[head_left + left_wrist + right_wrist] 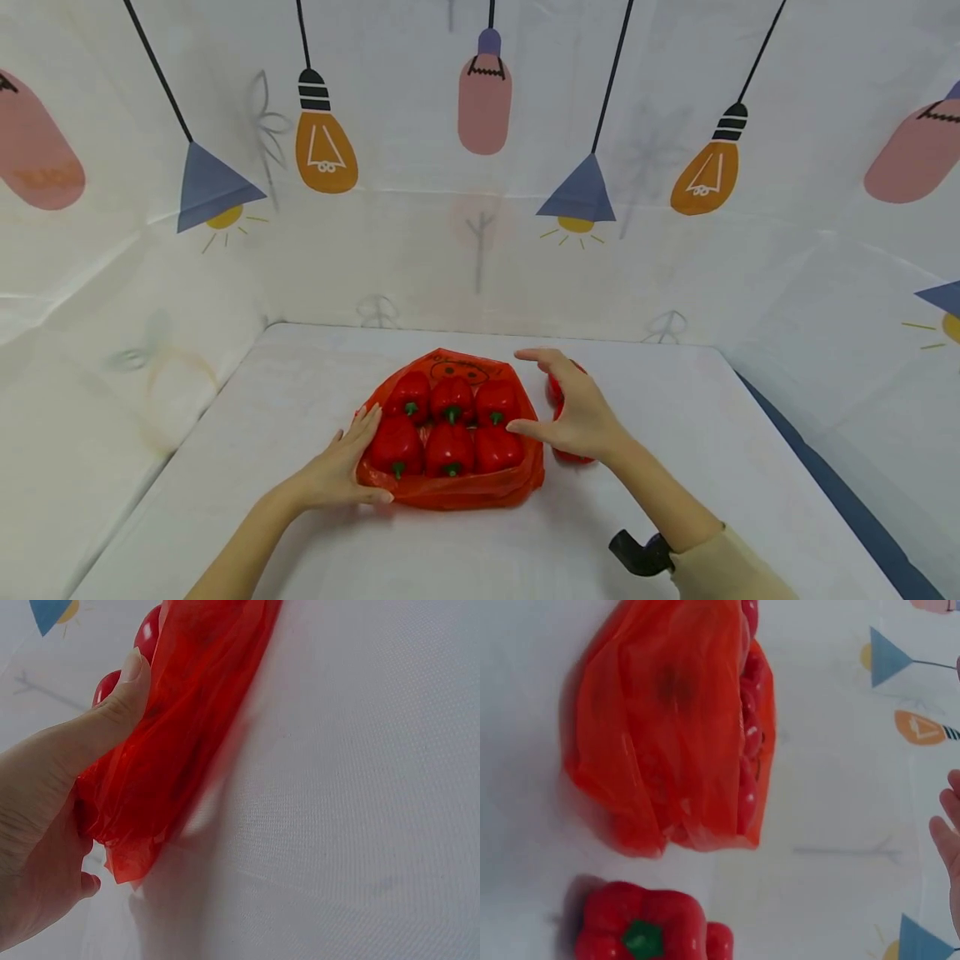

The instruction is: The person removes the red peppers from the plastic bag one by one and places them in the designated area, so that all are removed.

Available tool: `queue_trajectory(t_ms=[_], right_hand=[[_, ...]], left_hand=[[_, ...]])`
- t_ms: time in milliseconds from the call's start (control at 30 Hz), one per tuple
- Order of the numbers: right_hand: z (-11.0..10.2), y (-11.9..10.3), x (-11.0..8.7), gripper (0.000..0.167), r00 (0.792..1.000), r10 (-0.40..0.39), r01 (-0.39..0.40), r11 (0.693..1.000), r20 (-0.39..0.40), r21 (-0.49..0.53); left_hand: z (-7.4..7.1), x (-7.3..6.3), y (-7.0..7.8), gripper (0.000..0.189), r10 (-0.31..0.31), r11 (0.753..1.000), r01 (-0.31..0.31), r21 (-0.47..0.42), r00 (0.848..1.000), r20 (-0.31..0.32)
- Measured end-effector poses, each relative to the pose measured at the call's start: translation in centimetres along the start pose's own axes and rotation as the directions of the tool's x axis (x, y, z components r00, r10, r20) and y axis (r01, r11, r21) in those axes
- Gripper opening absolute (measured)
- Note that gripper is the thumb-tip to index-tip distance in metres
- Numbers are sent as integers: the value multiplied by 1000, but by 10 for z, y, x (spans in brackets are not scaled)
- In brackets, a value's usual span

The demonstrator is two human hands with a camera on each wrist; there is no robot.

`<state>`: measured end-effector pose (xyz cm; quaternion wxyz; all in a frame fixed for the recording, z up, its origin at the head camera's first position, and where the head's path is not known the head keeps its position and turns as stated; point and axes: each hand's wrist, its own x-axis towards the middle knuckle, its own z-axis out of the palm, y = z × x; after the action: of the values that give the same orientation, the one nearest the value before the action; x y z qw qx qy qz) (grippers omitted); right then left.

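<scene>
A red plastic bag (450, 498) lies on the table with its mouth spread. Several red bell peppers (451, 450) with green stems sit inside it in two rows. My left hand (337, 471) rests along the bag's left side, fingers extended and thumb at the front edge. In the left wrist view, that thumb lies against the crumpled bag (172, 742). Over the bag's right edge, my right hand (573, 412) is spread with thumb and fingers apart, holding nothing. More red peppers (576, 457) lie right of the bag, partly hidden behind this hand.
The white table (480, 550) reaches back to a pale wall sheet (420, 250) printed with lamps and bulbs. A black curved device (641, 554) sits at my right wrist, by the beige sleeve (731, 567). A dark blue strip (840, 492) runs beyond the table's right edge.
</scene>
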<state>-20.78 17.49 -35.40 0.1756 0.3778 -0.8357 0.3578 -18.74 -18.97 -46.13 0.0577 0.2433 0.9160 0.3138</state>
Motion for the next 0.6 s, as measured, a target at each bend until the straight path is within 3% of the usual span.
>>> queue_trajectory(t_ms=[200,600], right_hand=[[17,-4,3,76,994,88,-90,996,57,29],[42,2,4,75,985,115,-122,991,129,52]], left_hand=[[1,1,-1,122,15,1000,-15,3,1000,-10],[0,1,-1,123,4,1000,-4,-8,1000,-4]])
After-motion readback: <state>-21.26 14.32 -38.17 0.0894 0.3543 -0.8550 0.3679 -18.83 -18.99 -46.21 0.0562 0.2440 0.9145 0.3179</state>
